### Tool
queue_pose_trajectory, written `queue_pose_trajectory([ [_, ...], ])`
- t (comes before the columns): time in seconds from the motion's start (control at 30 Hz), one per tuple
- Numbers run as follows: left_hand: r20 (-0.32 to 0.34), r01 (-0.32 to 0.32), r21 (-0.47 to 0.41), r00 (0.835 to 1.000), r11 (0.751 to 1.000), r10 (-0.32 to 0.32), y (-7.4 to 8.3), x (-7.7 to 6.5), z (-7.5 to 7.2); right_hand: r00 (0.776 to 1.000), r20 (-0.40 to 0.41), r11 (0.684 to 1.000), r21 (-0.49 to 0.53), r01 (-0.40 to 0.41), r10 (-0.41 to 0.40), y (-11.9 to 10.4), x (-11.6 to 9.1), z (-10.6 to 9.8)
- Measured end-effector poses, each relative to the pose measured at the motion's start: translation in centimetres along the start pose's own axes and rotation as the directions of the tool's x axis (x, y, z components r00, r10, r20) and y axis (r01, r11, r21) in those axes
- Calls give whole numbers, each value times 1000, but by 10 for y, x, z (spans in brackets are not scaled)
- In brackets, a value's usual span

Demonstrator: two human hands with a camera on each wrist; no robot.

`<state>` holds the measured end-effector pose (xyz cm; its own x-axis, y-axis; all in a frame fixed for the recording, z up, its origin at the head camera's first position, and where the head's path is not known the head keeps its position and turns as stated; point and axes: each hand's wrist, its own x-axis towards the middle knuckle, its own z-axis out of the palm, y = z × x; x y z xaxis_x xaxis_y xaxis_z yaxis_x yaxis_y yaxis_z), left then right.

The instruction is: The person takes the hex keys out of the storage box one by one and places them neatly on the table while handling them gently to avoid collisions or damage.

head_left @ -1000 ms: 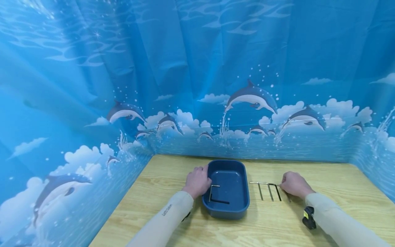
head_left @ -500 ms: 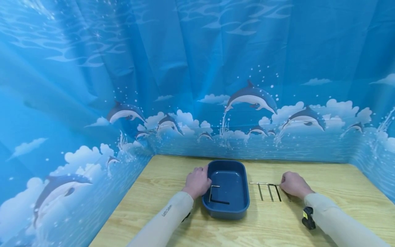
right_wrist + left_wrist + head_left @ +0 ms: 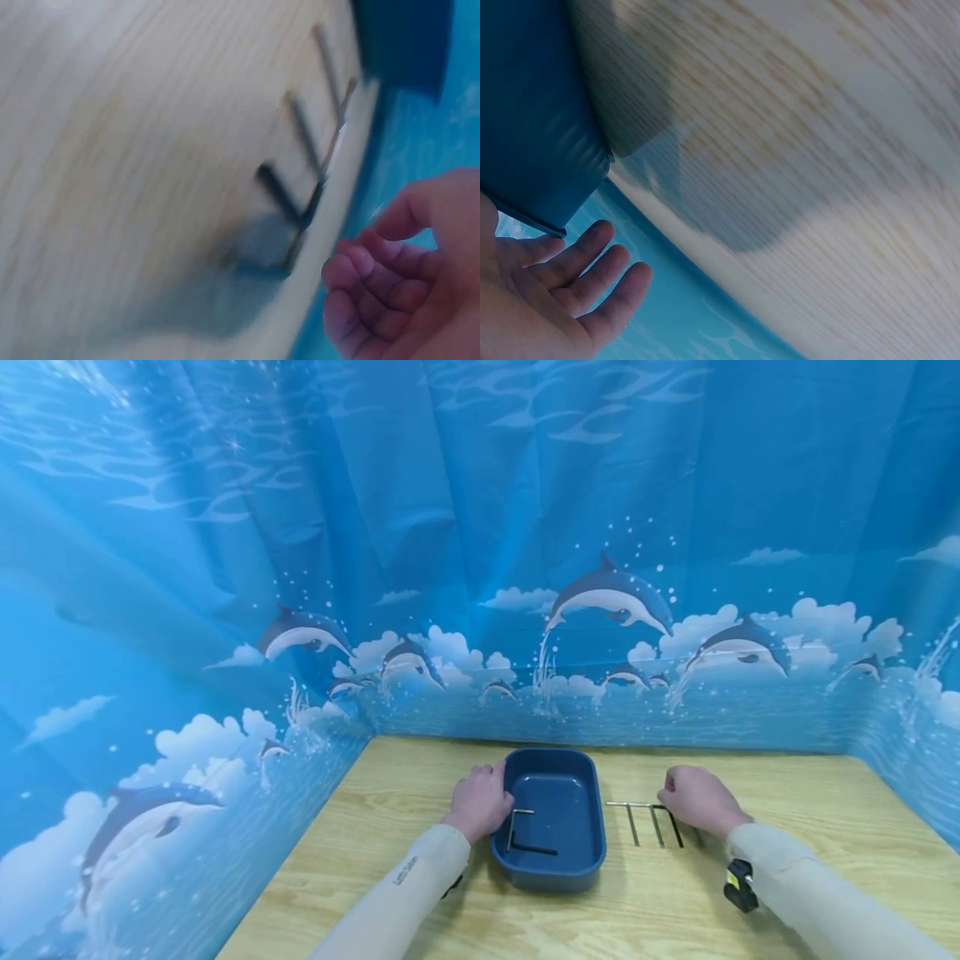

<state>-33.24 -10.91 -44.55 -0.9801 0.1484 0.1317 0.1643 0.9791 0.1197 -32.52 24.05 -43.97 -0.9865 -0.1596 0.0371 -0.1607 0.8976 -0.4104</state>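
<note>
The left hand (image 3: 480, 800) pinches the bin (image 3: 549, 883) at its left rim. Right of the bin lie keys (image 3: 676, 828), the right hand (image 3: 701, 799) near them, fingers curled, nothing visibly held. Keys look stiff, light, slick; best pinched mid-shaft.

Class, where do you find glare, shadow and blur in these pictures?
Head view: a small pale glint inside the blue container; left wrist view: a bluish shadow across the tabletop; right wrist view: hex keys soft and blurred.
</note>
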Motion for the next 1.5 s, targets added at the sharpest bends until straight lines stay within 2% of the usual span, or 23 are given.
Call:
queue_pose_trajectory([
  [0.43,-11,-6,12,1000,1000,7,-2,-1,-3,989,-9,989,-4,151,-151,-82,4,0],
  [0.8,-17,-7,-3,1000,1000,7,-3,0,-3,959,24,959,3,284,-284,-136,12,8],
  [0.97,-17,0,6,1000,1000,0,-4,1,-1,944,94,948,-15,317,-315,-152,18,15],
  [1.17,-23,-6,13,1000,1000,6,-3,1,1,929,202,949,-5,316,-308,-166,27,21],
  [1.5,-32,-19,14,999,1000,19,-2,0,2,885,346,941,-18,339,-312,-173,37,35],
])
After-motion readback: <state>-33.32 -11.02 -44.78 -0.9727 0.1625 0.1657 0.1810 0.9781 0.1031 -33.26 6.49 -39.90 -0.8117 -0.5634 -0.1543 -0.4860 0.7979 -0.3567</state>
